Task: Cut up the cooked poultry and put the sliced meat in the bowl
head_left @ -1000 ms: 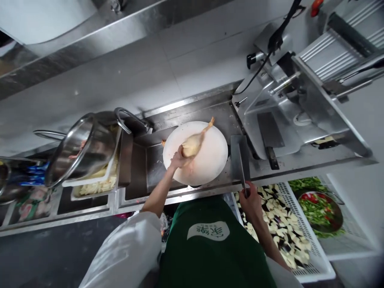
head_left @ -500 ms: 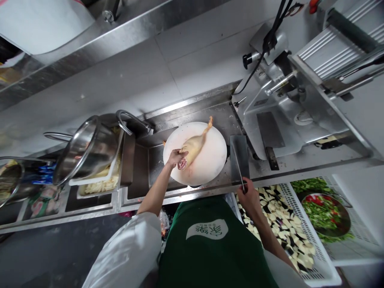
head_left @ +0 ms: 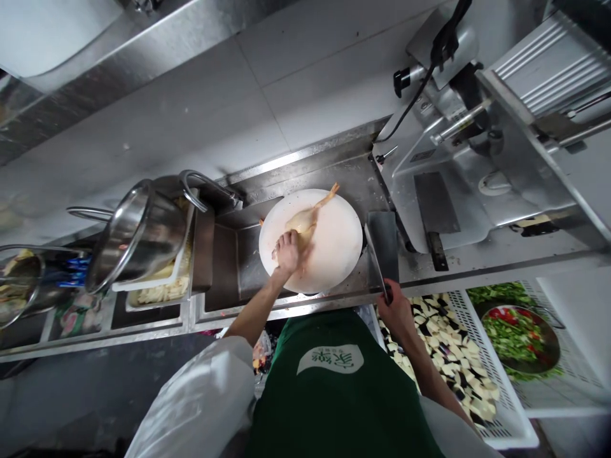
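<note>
On the round white cutting board lies a raw, pale yellow bird, its thin shank and foot pointing to the far right. I cannot tell whether it is a whole bird or a piece. My left hand is closed over its near-left end and hides that part. To the right of the board, my right hand grips a cleaver by the handle. The cleaver's wide grey blade points away from me, beside the board and apart from the bird.
A second cleaver rests at the base of a metal slicing machine. Left of the sink basin sits a tilted steel pot. Below the right counter edge are a crate of cut eggplant and a bowl of chopped vegetables.
My left hand has turned over the bird's near end, palm down, and the bird has shifted slightly left and rolled. My right hand stays beside the board with the cleaver.
</note>
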The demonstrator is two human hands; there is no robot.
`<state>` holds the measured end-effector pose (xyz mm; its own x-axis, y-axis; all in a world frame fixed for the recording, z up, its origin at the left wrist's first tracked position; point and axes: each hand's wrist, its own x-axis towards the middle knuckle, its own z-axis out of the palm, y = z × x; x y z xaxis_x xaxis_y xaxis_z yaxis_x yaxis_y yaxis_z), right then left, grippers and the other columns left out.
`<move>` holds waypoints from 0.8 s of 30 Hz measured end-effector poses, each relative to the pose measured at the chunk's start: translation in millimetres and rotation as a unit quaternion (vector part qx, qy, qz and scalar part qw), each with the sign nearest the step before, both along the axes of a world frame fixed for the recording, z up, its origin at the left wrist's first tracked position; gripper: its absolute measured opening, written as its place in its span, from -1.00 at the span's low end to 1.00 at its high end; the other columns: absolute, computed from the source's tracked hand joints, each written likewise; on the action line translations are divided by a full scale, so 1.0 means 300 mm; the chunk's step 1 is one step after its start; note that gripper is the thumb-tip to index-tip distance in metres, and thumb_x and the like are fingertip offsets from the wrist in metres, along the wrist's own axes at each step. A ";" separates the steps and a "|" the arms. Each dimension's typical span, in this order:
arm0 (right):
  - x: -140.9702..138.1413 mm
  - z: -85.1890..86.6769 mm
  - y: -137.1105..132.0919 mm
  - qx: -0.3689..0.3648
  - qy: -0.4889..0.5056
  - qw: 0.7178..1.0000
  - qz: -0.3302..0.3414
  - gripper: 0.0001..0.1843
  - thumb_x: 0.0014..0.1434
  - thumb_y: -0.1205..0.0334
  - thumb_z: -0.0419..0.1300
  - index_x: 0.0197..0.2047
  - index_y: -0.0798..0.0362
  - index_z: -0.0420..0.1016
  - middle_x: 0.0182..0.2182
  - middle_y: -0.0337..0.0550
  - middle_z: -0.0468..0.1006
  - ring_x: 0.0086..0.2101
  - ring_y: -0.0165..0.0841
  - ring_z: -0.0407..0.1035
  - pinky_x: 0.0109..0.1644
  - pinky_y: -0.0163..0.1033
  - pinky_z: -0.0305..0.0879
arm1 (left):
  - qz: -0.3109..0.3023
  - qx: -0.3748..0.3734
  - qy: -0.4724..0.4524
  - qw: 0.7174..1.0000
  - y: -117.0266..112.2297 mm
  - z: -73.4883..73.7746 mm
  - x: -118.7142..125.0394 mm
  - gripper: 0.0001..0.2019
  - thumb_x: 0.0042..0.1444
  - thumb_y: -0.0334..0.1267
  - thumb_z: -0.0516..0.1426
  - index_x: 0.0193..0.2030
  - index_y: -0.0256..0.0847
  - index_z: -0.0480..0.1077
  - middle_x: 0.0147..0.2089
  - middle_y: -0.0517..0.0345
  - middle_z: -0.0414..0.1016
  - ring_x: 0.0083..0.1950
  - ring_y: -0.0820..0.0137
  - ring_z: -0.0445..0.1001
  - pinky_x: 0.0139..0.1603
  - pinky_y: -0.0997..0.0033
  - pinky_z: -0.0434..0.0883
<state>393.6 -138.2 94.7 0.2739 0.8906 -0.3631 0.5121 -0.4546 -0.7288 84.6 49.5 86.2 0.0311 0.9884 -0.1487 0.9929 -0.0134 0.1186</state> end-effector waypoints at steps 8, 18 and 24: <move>0.003 -0.001 0.029 0.011 -0.007 1.000 0.009 -0.45 0.15 0.14 0.04 0.20 0.08 0.39 -0.37 -0.10 0.60 -0.31 -0.19 0.50 -0.22 -0.21 0.33 | -0.060 -0.083 0.086 0.991 0.113 -0.014 0.000 -0.41 0.21 -0.25 0.17 0.34 -0.37 0.15 0.28 -0.39 0.26 0.26 -0.09 0.27 0.20 0.00 0.35; 0.011 -0.045 -0.029 0.029 0.009 0.999 -0.024 -0.48 0.14 0.18 0.08 0.17 0.05 0.40 -0.34 -0.12 0.63 -0.31 -0.21 0.50 -0.23 -0.23 0.34 | -0.318 -0.210 0.053 0.923 0.121 0.044 -0.145 -0.16 -0.05 -0.31 0.30 0.43 -0.20 0.17 0.43 -0.20 0.17 0.40 -0.01 0.24 0.35 0.14 0.26; 0.022 -0.058 -0.051 0.035 -0.001 0.999 -0.017 -0.52 0.20 0.15 0.06 0.16 0.04 0.41 -0.34 -0.08 0.62 -0.30 -0.20 0.51 -0.21 -0.23 0.33 | -0.302 -0.186 0.029 0.935 -0.006 0.066 -0.251 -0.35 0.02 -0.37 0.19 0.31 0.04 0.35 0.36 0.05 0.31 0.43 0.07 0.14 0.42 -0.03 0.07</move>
